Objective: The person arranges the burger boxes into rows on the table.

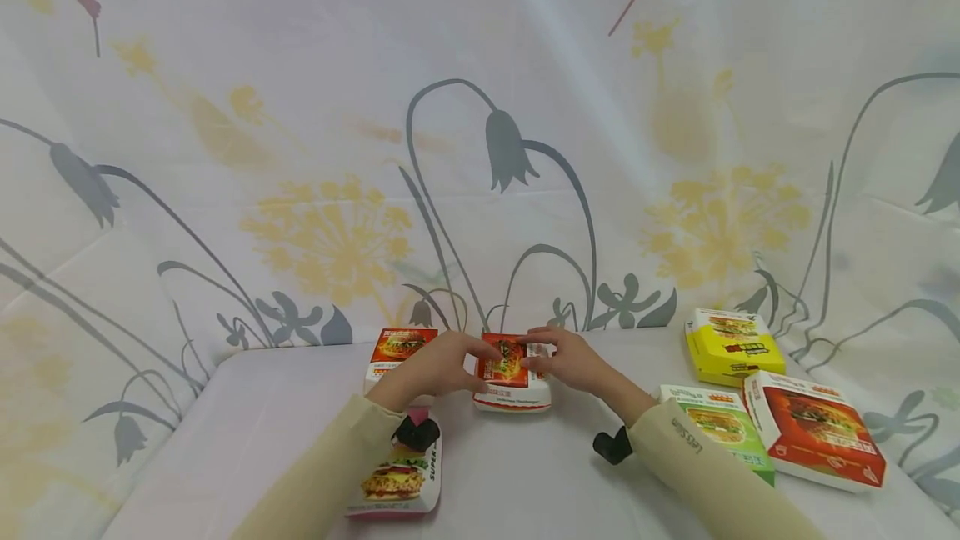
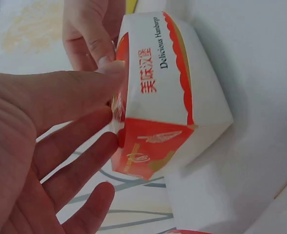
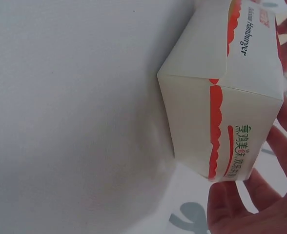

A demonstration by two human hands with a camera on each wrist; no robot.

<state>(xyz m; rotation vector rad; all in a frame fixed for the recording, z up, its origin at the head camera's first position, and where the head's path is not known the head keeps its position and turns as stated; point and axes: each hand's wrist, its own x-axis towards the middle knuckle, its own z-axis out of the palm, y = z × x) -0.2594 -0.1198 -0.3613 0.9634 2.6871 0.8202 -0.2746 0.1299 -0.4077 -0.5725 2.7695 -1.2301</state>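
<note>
A red-and-white hamburger box [image 1: 513,394] rests on the white cloth in the middle of the head view, its lid down. My left hand [image 1: 444,361] reaches over its left side. In the left wrist view the thumb and fingertips of that hand touch the red top, the fingers loosely spread. From the other side my right hand [image 1: 576,361] lies over the top and right edge. The right wrist view shows its fingers [image 3: 268,190] extended along the far edge of the box [image 3: 197,112], partly hidden behind it.
Left of the middle box are another red-and-white box [image 1: 405,346] and a burger-printed box [image 1: 397,482], both partly covered by my left arm. At right lie a yellow box [image 1: 731,357], a green box [image 1: 720,423] and a larger red box [image 1: 817,432]. A flowered curtain [image 1: 480,215] hangs behind.
</note>
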